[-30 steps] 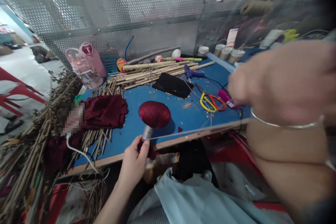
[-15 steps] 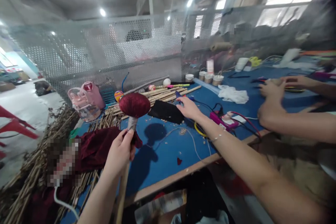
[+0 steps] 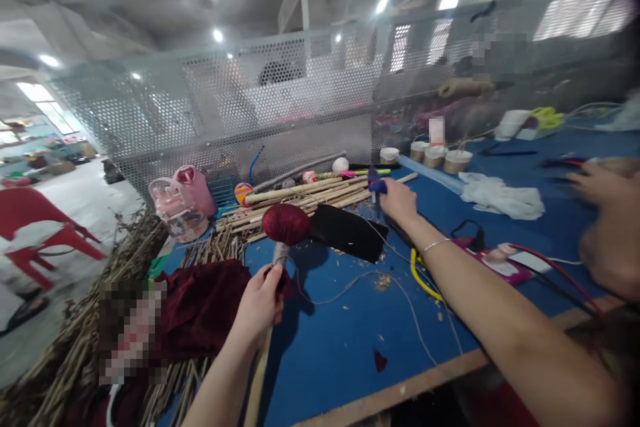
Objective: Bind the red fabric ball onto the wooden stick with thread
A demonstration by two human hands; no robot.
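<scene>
My left hand [image 3: 261, 300] is wrapped round a wooden stick [image 3: 257, 380] just below its padded head [image 3: 286, 223], which is covered in dark red velvety cloth with grey wrapping at its neck. It is held upright, slightly tilted, above the blue tabletop. Further off, my right hand [image 3: 400, 202] is closed on a blue-purple glue gun [image 3: 376, 183], partly hidden by the fingers. A black pad [image 3: 350, 232] lies between the two hands. A thin pale thread [image 3: 345, 293] trails across the table. Dark red cloth [image 3: 205, 307] lies left of my left hand.
Wooden sticks [image 3: 320, 195] lie behind the pad, near a perforated metal screen [image 3: 240, 107]. A pink jug [image 3: 195, 190], dried stalks [image 3: 95, 307], white gloves [image 3: 500, 195], a purple power strip [image 3: 505, 263] and paper cups [image 3: 457, 161] surround the workspace. A co-worker's hand [image 3: 607, 187] is at right.
My right hand has closed round the glue gun and raised it from beside the pad. My left hand still holds the padded stick. The camera view has shifted left.
</scene>
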